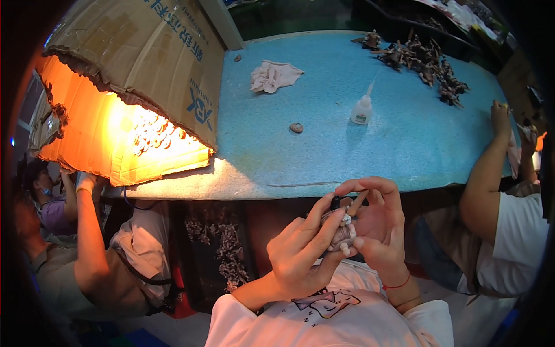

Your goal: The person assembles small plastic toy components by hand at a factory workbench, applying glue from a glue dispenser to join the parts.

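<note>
Fingers of the left hand (303, 251) and right hand (376, 217) are closed around a small pale figurine (342, 231), held between both; a glue bottle (362, 110) stands well beyond them.

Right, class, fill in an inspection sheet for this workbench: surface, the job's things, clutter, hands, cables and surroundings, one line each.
Surface: blue table top, lit warm at its left end.
Job's things: small pale figurine, held between both hands below the table edge.
Clutter: white glue bottle, crumpled pale cloth, small round piece, heap of dark figurines at the far right.
Hands: left hand wraps the figurine; right hand pinches a thin stick at it.
Cables: nothing seen.
Surroundings: cardboard box hooding a bright lamp; one person's arm at the left, another's at the right.
</note>
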A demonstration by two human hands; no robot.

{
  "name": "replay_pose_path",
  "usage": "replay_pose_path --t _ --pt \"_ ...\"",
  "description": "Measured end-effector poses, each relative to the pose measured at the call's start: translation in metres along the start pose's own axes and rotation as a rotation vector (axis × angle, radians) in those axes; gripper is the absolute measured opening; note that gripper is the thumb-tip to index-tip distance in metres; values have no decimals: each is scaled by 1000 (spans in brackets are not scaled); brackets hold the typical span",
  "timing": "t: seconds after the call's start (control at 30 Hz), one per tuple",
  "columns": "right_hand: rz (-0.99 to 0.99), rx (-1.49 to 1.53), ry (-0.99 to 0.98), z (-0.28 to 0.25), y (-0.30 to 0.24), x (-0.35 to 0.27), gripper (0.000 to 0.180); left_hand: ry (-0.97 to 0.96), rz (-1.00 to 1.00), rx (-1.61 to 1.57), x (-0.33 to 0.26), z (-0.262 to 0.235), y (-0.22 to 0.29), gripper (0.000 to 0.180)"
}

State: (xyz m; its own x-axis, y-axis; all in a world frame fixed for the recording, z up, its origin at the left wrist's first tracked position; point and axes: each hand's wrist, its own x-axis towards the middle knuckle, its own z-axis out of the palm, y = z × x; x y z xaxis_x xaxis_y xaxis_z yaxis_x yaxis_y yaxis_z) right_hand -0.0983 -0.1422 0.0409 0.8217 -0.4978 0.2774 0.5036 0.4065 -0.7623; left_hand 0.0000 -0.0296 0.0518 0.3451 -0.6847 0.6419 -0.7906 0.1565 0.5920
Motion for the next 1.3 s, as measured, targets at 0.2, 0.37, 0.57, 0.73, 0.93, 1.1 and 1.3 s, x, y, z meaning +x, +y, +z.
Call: replay_pose_path --t 0.2,0.37,0.57,0.73,0.93,1.1,1.3 --pt "-63 43 47 -1 6 3 83 -43 -8 -32 5 -1 3 53" --pt "-57 86 89 1 6 5 91 -33 -22 -59 8 1 5 52" --pt "-78 66 76 -3 9 5 92 -32 -10 -48 8 4 3 52" --pt "-100 85 57 -6 10 4 93 -26 26 -18 7 6 3 50" --pt "-161 70 -29 -15 10 -1 98 -37 38 6 4 9 8 49" --pt "-131 40 24 -22 12 -11 100 -33 -16 -34 -5 18 8 51" --pt "-51 72 124 -30 13 -12 100 -58 -121 -70 -5 30 4 53"
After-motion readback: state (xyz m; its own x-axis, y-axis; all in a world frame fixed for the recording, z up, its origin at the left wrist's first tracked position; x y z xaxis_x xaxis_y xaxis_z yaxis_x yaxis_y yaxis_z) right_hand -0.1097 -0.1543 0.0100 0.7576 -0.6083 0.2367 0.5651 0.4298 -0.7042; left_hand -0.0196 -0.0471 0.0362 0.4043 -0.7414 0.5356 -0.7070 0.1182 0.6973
